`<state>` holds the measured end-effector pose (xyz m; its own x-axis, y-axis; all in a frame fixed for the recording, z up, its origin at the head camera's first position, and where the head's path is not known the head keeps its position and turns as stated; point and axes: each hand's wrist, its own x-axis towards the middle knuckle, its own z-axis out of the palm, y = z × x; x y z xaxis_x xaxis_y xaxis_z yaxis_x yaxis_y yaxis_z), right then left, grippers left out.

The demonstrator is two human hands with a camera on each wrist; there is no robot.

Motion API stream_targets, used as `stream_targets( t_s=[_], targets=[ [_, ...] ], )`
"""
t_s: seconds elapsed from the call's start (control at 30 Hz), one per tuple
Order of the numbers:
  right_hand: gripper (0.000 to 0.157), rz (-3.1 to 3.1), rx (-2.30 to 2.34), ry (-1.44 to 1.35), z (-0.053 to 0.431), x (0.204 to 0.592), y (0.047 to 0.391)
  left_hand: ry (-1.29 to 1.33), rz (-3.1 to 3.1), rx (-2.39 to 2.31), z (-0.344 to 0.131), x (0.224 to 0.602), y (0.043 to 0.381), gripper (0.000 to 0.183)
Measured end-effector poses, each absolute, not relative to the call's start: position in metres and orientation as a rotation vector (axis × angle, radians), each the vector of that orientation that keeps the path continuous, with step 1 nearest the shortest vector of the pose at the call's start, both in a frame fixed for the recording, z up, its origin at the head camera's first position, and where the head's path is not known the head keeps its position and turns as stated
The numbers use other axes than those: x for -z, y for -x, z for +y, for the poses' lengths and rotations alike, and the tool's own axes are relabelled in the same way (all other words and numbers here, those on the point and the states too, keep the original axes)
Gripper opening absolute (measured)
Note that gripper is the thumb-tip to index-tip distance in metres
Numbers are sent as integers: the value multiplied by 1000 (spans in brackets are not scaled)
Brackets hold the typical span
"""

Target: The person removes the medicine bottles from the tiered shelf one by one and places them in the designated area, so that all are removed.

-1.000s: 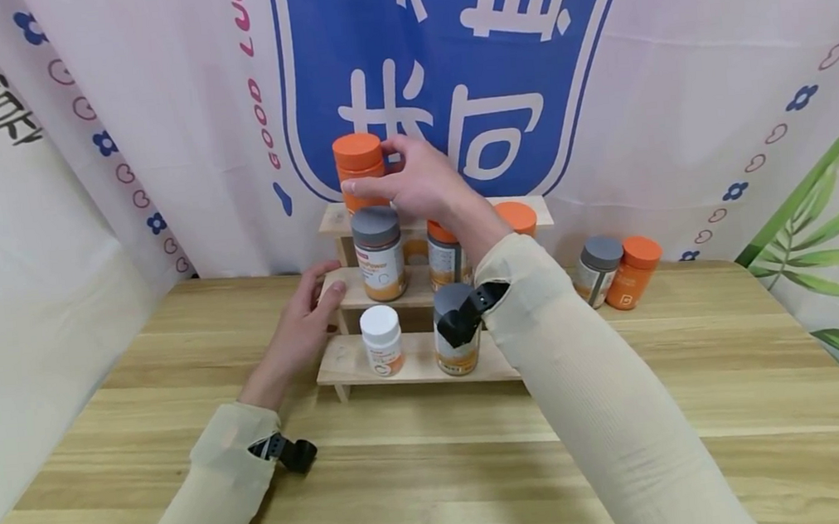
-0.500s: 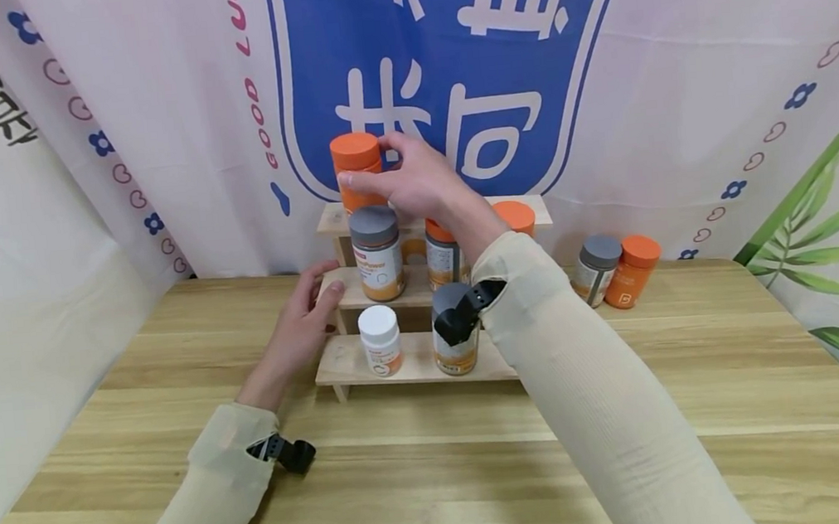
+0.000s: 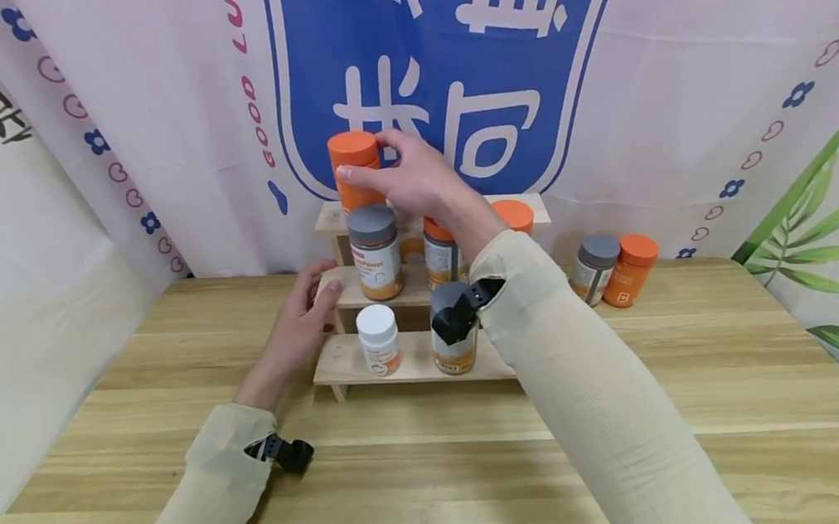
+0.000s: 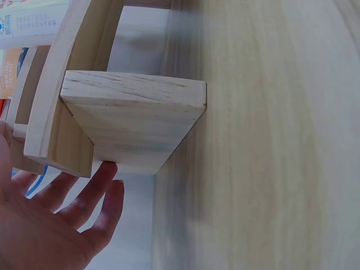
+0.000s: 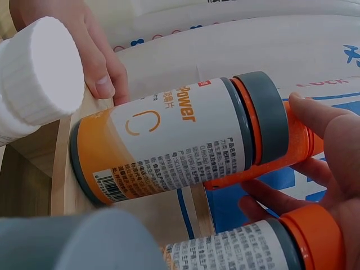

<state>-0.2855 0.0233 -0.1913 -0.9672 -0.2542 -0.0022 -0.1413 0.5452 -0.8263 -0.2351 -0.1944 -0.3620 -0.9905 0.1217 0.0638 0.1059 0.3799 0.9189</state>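
In the head view a three-tier wooden stand (image 3: pixel 417 368) carries several supplement bottles. My right hand (image 3: pixel 420 180) holds an orange bottle (image 3: pixel 353 149) at the left end of its top tier, thumb across the front and fingers at the far side. Just in front, a grey-lidded bottle (image 3: pixel 376 256) stands on the middle tier and hides the orange bottle's base. My left hand (image 3: pixel 298 327) grips the left end of the middle tier, thumb on the board; in the left wrist view its fingertips (image 4: pixel 107 170) touch the wooden side. A white bottle (image 3: pixel 378 342) is on the lowest tier.
Right of the white bottle, another grey-lidded bottle (image 3: pixel 455 355) is partly behind the wrist camera. Orange-lidded bottles (image 3: pixel 514 215) show around my right forearm. A grey-lidded bottle (image 3: pixel 597 263) and an orange bottle (image 3: pixel 632 270) stand on the table beside the stand. A printed curtain (image 3: pixel 672 65) hangs behind.
The whole scene slides slightly left in the head view. Both hands keep their holds, and the orange bottle stays at the same end of the top tier.
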Motion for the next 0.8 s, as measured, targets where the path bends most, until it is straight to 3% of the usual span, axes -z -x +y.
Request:
stream_targets(
  t_s=[0.8],
  targets=[
    [62, 2660, 1473, 456, 25, 193, 284, -210, 2596, -1723, -194, 361, 235, 57]
  ],
)
